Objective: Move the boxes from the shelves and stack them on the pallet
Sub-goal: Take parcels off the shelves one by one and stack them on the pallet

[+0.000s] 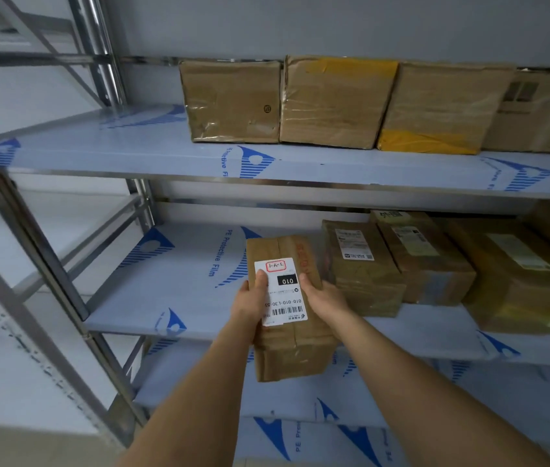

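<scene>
A small brown cardboard box [292, 345] with a white shipping label sticks out past the front edge of the middle shelf [179, 298]. My left hand [253, 299] grips its left side, thumb on the label. My right hand [326, 299] grips its right side, thumb on top. More taped boxes [361, 267] stand in a row to the right on the same shelf. Several larger boxes [331, 102] line the back of the upper shelf [132, 156]. The pallet is not in view.
The steel rack has upright posts and diagonal braces [41, 251] at the left. A lower shelf [435, 399] with blue-printed protective film lies under my arms. A white wall runs behind the rack.
</scene>
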